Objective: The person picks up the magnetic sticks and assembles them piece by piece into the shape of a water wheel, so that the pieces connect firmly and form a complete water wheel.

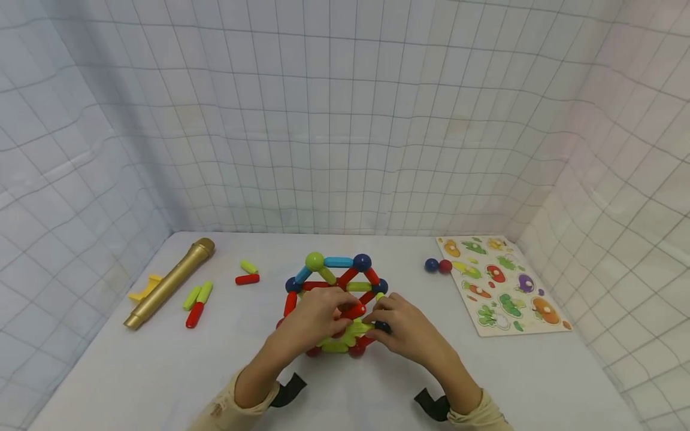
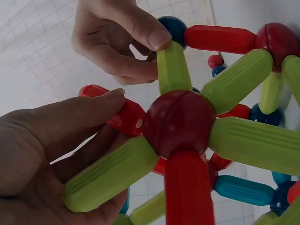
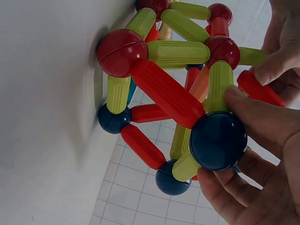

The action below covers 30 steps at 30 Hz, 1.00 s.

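A framework of magnetic rods and balls (image 1: pixel 338 261) stands on the table in front of me, mostly lime, red and blue. My left hand (image 1: pixel 318 314) pinches a red rod (image 2: pixel 126 115) between thumb and fingers. One end of that rod is close beside a dark red ball (image 2: pixel 180 123) of the framework; whether they touch I cannot tell. My right hand (image 1: pixel 401 329) grips a dark blue ball (image 3: pixel 218 140) at the framework's near right corner, its thumb lying on the lime rod (image 3: pixel 219 86) joined there. In the head view both hands cover part of the framework.
Loose red and lime rods (image 1: pixel 195 314) lie at the left, near a gold toy microphone (image 1: pixel 171 281) and a yellow piece (image 1: pixel 144 288). Two more rods (image 1: pixel 247 279) lie left of the framework. A blue ball (image 1: pixel 431 265) touches a red one beside a vegetable puzzle board (image 1: pixel 504 284).
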{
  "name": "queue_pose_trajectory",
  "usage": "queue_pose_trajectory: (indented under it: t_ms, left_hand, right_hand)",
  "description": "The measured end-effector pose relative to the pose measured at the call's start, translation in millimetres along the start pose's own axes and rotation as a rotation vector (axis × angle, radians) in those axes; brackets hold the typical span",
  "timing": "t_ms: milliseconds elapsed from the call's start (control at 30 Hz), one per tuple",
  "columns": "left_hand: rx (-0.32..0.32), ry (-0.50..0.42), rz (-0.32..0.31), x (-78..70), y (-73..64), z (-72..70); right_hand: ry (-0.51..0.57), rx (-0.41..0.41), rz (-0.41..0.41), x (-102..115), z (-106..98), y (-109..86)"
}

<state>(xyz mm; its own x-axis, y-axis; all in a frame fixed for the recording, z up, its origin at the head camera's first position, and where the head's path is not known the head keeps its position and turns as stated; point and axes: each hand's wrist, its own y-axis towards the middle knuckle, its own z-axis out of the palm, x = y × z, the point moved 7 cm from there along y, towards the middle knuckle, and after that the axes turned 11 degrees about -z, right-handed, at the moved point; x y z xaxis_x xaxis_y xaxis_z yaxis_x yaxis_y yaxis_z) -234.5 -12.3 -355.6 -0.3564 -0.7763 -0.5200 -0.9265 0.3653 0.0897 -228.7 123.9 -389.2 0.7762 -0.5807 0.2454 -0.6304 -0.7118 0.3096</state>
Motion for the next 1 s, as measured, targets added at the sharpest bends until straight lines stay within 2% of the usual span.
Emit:
queue_pose_trajectory:
  t_ms: [267, 433, 567, 667, 767, 833, 900, 1000]
  left_hand:
    - [0.035, -0.064, 0.012, 12.8, 0.9, 6.6]
    - [0.042, -0.166, 0.028, 20.9, 2.2, 6.7]
    - [0.075, -0.271, 0.044, 27.9, 4.7, 8.3]
    - [0.101, -0.323, 0.042, 35.5, 6.7, 10.2]
    - [0.119, -0.348, 0.034, 42.1, 7.9, 11.7]
    - [0.129, -0.355, 0.03, 44.2, 7.9, 12.5]
    - [0.141, -0.355, 0.024, 45.0, 7.9, 13.6]
    - [0.148, -0.355, 0.014, 43.6, 7.6, 15.5]
  right_hand:
    - [-0.031, -0.008, -0.019, 2.6, -3.4, -0.9]
    - [-0.036, -0.013, -0.03, 2.1, -3.7, -2.3]
    - [-0.039, -0.01, -0.03, 1.0, -4.7, -2.4]
    - [-0.021, -0.002, -0.035, 0.4, -5.2, -0.5]
    - [0.062, 0.003, -0.046, -2.8, -5.5, 1.6]
    - [0.149, -0.017, -0.023, -11.8, -8.8, 1.8]
    - [0.216, -0.067, 0.033, -31.9, -14.4, 0.9]
    - [0.181, -0.17, 0.203, -84.8, -26.1, -4.0]
